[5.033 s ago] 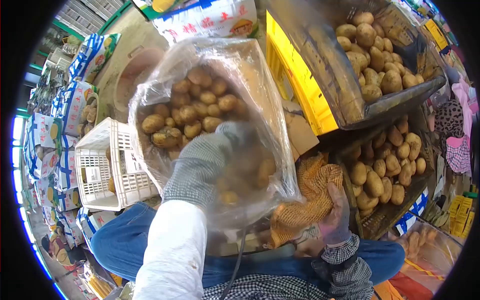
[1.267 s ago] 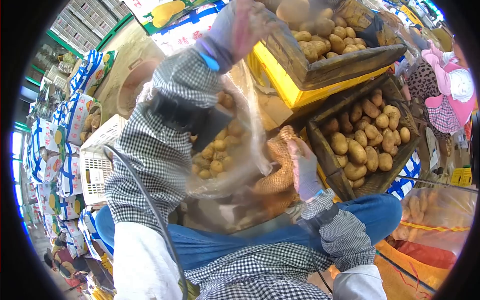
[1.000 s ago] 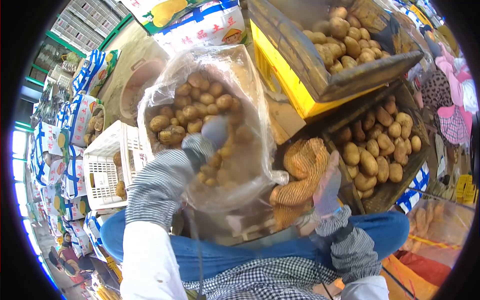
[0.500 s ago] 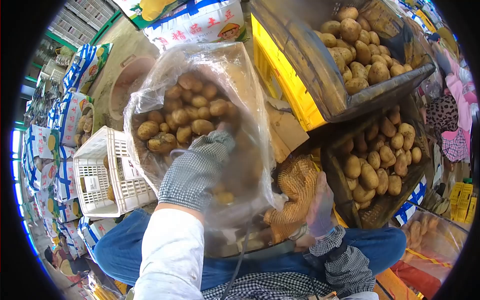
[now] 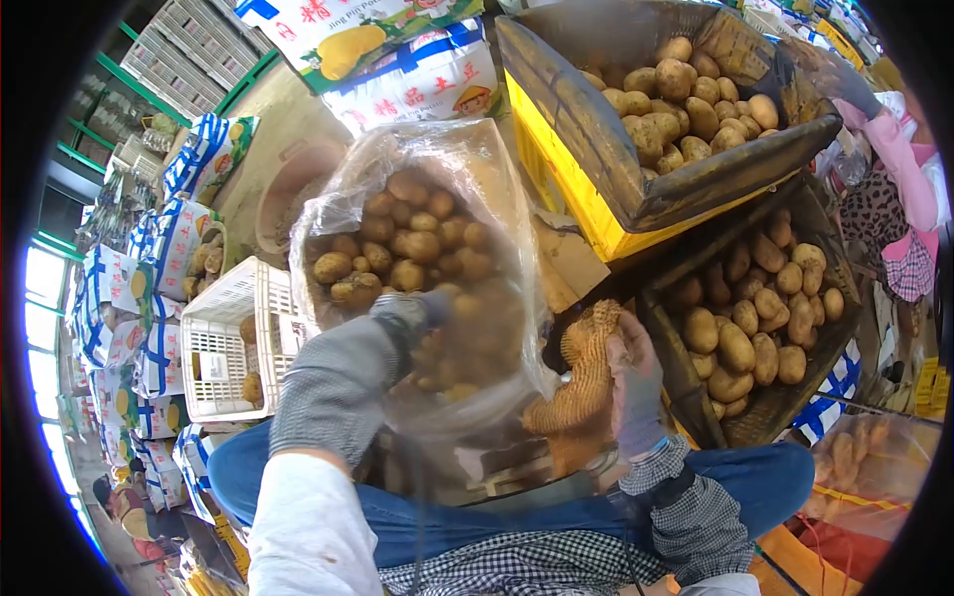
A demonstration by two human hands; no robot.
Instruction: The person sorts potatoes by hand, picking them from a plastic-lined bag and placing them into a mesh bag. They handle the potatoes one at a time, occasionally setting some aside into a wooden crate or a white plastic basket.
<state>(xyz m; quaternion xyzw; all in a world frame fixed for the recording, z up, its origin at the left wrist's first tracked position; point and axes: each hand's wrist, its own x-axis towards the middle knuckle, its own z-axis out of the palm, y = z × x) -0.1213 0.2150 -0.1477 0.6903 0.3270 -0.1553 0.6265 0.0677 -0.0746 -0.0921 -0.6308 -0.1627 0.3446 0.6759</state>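
Note:
My left hand (image 5: 397,323), in a grey glove with a checked cuff, reaches over the potatoes (image 5: 422,228) in a box lined with a clear plastic bag (image 5: 517,214). Motion smears its fingers at the potatoes' edge, so I cannot tell whether they grip one. Potatoes at the near side of the box are blurred too. To the right of the box, my gloved right hand (image 5: 636,382) pinches the upper part of a crumpled orange mesh bag (image 5: 576,382). That bag hangs down between the box and my leg.
At the right, a yellow crate (image 5: 556,164) carries a dark-lined bin of potatoes; another dark bin (image 5: 676,387) of potatoes sits below. A white basket (image 5: 234,353) stands at left, beside a round tub (image 5: 293,189). Printed potato sacks (image 5: 412,84) lie ahead. A co-worker's pink sleeve (image 5: 899,149) shows far right.
My left hand has drawn back toward the near left of the box, and its fingers have shifted. My right hand now pinches the mesh bag's top, which stands higher. The view has shifted slightly.

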